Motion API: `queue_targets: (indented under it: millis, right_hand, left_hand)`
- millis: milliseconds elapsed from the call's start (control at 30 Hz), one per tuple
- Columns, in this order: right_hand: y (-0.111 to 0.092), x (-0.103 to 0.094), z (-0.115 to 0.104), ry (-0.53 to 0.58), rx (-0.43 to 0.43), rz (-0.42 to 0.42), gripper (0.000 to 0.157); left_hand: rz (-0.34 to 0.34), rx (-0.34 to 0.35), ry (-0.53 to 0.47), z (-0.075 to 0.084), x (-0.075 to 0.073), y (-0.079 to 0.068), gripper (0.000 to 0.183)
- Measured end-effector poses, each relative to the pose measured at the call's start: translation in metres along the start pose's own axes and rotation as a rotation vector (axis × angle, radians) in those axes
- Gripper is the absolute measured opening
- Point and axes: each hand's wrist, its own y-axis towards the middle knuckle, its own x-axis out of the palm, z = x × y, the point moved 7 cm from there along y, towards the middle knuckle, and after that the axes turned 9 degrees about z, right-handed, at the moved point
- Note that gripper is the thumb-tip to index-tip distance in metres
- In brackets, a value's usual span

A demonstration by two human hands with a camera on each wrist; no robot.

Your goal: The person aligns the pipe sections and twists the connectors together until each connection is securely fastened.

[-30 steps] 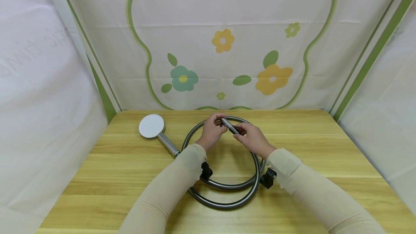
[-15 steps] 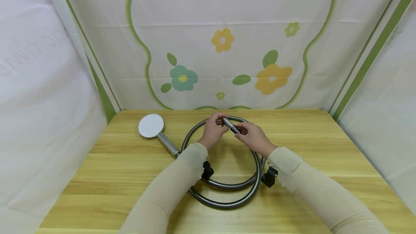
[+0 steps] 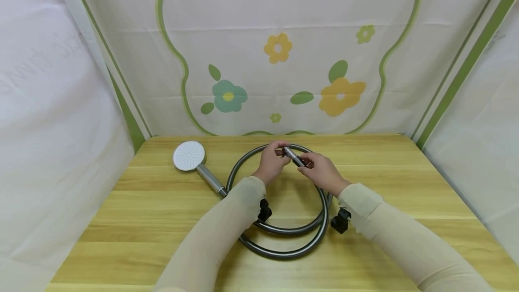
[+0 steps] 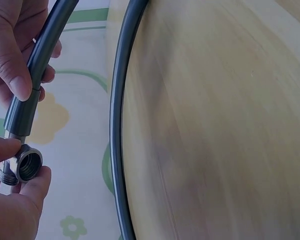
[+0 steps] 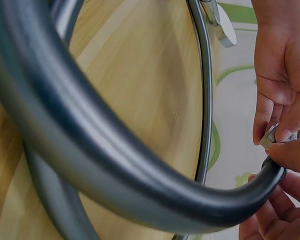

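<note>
My left hand (image 3: pixel 272 163) pinches a small chrome fitting (image 4: pixel 29 166) between thumb and fingers. It has a round, threaded opening and a ridged side, best seen in the left wrist view. Just beyond it, my right hand (image 3: pixel 323 174) grips the end of a dark grey shower hose (image 3: pixel 284 254), whose smooth sleeve (image 4: pixel 21 116) meets the fitting. Both hands work close together over the far part of the table. The hose's other end joins a shower head (image 3: pixel 188 157) with a white spray face and grey handle, lying face up at the left.
The hose lies in loose loops on the wooden table (image 3: pixel 405 238) beneath the forearms. Black wrist cameras (image 3: pixel 339 221) hang below the sleeves near the loops. A flower-printed cloth (image 3: pixel 243 48) stands behind the table, with white cloth on both sides.
Both hands have shifted slightly to the right, carrying the hose end and fitting with them. Their holds look the same, and the shower head stays in place.
</note>
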Motion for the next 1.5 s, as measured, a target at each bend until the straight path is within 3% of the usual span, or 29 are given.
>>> queue_targets:
  millis: [600, 1500]
  right_hand:
    - [0.001, -0.004, 0.012, -0.015, 0.01, 0.013, 0.026]
    - [0.006, -0.003, 0.024, -0.114, -0.031, 0.018, 0.027]
  left_hand:
    - [-0.008, 0.005, 0.018, -0.006, 0.014, 0.005, 0.039]
    - [0.028, 0.023, 0.098, -0.011, 0.023, 0.011, 0.037]
